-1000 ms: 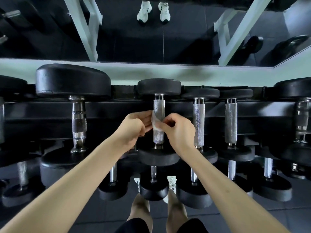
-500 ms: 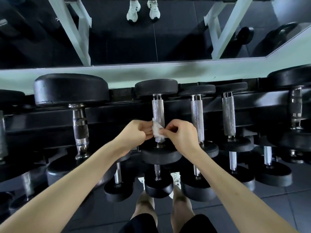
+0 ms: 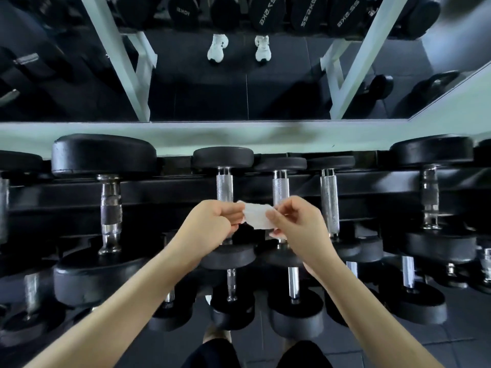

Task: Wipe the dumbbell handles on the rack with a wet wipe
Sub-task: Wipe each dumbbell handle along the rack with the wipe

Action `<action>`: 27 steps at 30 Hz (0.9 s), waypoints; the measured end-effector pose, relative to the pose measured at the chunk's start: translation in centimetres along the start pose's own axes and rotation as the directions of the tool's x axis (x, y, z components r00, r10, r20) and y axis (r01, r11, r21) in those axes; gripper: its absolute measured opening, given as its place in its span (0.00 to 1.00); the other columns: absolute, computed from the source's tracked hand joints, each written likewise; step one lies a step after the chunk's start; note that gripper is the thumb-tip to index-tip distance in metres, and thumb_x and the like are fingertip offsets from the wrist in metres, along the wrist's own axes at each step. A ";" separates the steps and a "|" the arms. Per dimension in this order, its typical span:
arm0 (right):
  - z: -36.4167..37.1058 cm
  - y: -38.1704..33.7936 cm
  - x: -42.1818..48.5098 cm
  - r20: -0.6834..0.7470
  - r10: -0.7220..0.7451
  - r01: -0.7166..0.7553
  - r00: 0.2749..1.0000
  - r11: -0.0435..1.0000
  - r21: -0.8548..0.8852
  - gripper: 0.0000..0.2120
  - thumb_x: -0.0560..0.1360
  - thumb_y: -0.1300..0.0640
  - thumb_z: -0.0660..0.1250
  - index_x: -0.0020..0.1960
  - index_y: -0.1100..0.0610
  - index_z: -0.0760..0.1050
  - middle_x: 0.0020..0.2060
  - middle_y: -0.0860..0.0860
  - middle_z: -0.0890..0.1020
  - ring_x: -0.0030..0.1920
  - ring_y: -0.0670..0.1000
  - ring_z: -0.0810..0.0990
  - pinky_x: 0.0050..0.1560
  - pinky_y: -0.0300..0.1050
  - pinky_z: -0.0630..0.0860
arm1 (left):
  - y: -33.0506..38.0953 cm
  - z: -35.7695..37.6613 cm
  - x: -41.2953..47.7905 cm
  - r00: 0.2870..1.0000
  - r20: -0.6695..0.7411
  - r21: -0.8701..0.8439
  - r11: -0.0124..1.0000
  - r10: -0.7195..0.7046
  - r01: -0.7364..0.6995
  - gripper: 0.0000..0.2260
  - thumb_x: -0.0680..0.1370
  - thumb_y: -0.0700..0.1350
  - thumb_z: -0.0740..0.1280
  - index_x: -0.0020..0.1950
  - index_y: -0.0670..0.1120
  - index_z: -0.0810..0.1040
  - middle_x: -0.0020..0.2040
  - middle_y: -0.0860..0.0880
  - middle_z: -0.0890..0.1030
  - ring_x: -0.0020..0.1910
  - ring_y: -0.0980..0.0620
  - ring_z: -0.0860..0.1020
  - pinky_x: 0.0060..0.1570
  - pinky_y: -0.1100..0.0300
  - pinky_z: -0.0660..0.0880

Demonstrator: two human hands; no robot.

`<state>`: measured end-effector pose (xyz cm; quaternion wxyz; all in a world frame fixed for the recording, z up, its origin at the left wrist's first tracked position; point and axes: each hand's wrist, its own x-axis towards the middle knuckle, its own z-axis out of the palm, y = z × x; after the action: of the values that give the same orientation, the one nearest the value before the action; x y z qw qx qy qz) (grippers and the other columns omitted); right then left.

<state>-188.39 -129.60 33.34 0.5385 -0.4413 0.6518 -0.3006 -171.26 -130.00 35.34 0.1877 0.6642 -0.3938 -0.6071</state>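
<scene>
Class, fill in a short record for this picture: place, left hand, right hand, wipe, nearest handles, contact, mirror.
place: dumbbell rack below a wall mirror
left hand: pinches the left end of the wet wipe
right hand: pinches the right end
wipe: white, stretched out between both hands, in front of the rack
nearest handles: first silver handle above the left hand, second silver handle above the right hand
contact with a handle: cannot tell
mirror: reflects white shoes

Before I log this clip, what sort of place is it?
Most likely a gym's free-weights area: rows of dumbbells lie on a black rack, and a wall mirror behind reflects more weights.
</scene>
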 end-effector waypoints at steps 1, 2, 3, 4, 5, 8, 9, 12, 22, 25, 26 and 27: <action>-1.1 0.2 0.1 -0.017 -0.016 0.016 1.000 1.000 -0.026 0.09 0.74 0.63 0.69 0.39 0.65 0.71 0.35 0.56 0.79 0.33 0.50 0.78 0.32 0.38 0.77 | 0.3 1.2 -0.1 1.000 -0.017 -0.022 1.000 -0.003 0.003 0.23 0.74 0.25 0.56 0.63 0.43 0.76 0.54 0.49 0.81 0.51 0.62 0.79 0.56 0.66 0.75; -2.1 0.5 0.5 -0.034 -0.035 0.033 0.999 0.996 -0.077 0.10 0.74 0.62 0.69 0.38 0.64 0.71 0.34 0.57 0.78 0.31 0.50 0.77 0.32 0.38 0.76 | 0.7 2.6 -0.1 0.999 -0.036 -0.031 1.000 -0.005 0.004 0.22 0.75 0.26 0.57 0.64 0.42 0.76 0.56 0.48 0.81 0.52 0.60 0.79 0.58 0.65 0.75; -3.0 0.9 1.1 -0.046 -0.052 0.045 0.998 0.990 -0.137 0.10 0.74 0.61 0.69 0.38 0.62 0.70 0.34 0.57 0.78 0.32 0.50 0.76 0.32 0.39 0.76 | 0.9 3.9 0.0 0.998 -0.063 -0.011 1.000 0.000 0.000 0.21 0.75 0.28 0.58 0.64 0.43 0.76 0.56 0.48 0.81 0.53 0.59 0.79 0.59 0.64 0.73; -3.7 1.4 1.8 -0.054 -0.065 0.053 0.996 0.980 -0.194 0.11 0.74 0.59 0.69 0.37 0.60 0.70 0.34 0.56 0.78 0.33 0.51 0.76 0.34 0.42 0.76 | 1.1 5.2 0.3 0.994 -0.104 0.039 0.999 0.018 -0.014 0.20 0.76 0.30 0.60 0.64 0.44 0.77 0.56 0.50 0.81 0.54 0.59 0.78 0.58 0.66 0.72; -4.2 1.9 2.6 -0.056 -0.079 0.062 0.995 0.966 -0.251 0.11 0.74 0.58 0.70 0.36 0.58 0.70 0.33 0.53 0.77 0.34 0.51 0.75 0.36 0.44 0.76 | 1.2 6.2 0.6 0.987 -0.156 0.107 0.994 0.047 -0.031 0.19 0.76 0.32 0.61 0.64 0.46 0.77 0.54 0.52 0.82 0.53 0.58 0.78 0.54 0.70 0.71; -4.8 3.0 4.5 -0.061 -0.133 0.101 0.989 0.920 -0.378 0.12 0.74 0.55 0.69 0.35 0.54 0.69 0.30 0.46 0.74 0.32 0.46 0.71 0.33 0.33 0.68 | 1.0 8.5 1.8 0.946 -0.295 0.260 0.964 0.138 -0.059 0.18 0.75 0.35 0.62 0.61 0.49 0.79 0.43 0.57 0.80 0.43 0.57 0.76 0.36 0.76 0.68; -4.9 3.3 5.0 -0.067 -0.149 0.111 0.987 0.911 -0.396 0.13 0.74 0.55 0.68 0.34 0.53 0.68 0.30 0.45 0.73 0.31 0.44 0.70 0.31 0.32 0.67 | 0.9 9.0 2.0 0.931 -0.333 0.267 0.962 0.150 -0.059 0.17 0.75 0.36 0.62 0.60 0.50 0.80 0.41 0.58 0.79 0.41 0.57 0.75 0.34 0.77 0.68; -5.0 4.3 6.2 -0.068 -0.179 0.120 0.982 0.852 -0.510 0.12 0.75 0.49 0.68 0.37 0.53 0.71 0.32 0.45 0.74 0.32 0.44 0.70 0.29 0.33 0.64 | 0.4 10.1 2.8 0.870 -0.458 0.261 0.963 0.182 -0.065 0.13 0.77 0.40 0.62 0.57 0.49 0.81 0.42 0.57 0.80 0.36 0.61 0.75 0.36 0.78 0.68; -3.6 5.2 6.3 -0.160 -0.227 0.088 0.961 0.796 -0.599 0.08 0.79 0.56 0.61 0.49 0.56 0.79 0.39 0.51 0.82 0.39 0.52 0.77 0.37 0.43 0.63 | -1.5 11.6 5.2 0.766 -0.635 0.029 0.994 0.103 -0.110 0.04 0.74 0.44 0.71 0.48 0.48 0.81 0.40 0.54 0.81 0.40 0.58 0.79 0.41 0.72 0.74; -2.6 4.7 5.3 -0.113 -0.224 0.137 0.968 0.850 -0.509 0.12 0.80 0.54 0.58 0.49 0.58 0.79 0.39 0.53 0.83 0.42 0.56 0.80 0.37 0.40 0.59 | -1.6 11.7 5.8 0.778 -0.625 -0.219 0.971 -0.061 -0.100 0.07 0.72 0.44 0.72 0.49 0.46 0.80 0.43 0.52 0.83 0.44 0.57 0.81 0.47 0.64 0.77; -2.1 4.5 4.8 -0.079 -0.221 0.151 0.972 0.845 -0.513 0.14 0.81 0.52 0.57 0.51 0.59 0.78 0.41 0.54 0.83 0.44 0.56 0.80 0.38 0.40 0.60 | -1.7 11.6 6.1 0.788 -0.608 -0.253 0.964 -0.094 -0.081 0.05 0.73 0.44 0.72 0.48 0.47 0.81 0.43 0.52 0.83 0.45 0.57 0.81 0.47 0.63 0.77; -1.6 4.5 4.3 -0.050 -0.222 0.164 0.974 0.837 -0.523 0.16 0.81 0.50 0.57 0.55 0.60 0.77 0.43 0.54 0.83 0.46 0.55 0.80 0.40 0.40 0.63 | -1.7 11.5 6.1 0.802 -0.587 -0.261 0.963 -0.105 -0.065 0.04 0.73 0.42 0.72 0.47 0.48 0.81 0.43 0.53 0.83 0.45 0.58 0.81 0.46 0.65 0.76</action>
<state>-191.26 -131.65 27.92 0.3313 -0.6157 0.6888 -0.1917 -182.02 -130.91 27.85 0.3837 0.7934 -0.2219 -0.4171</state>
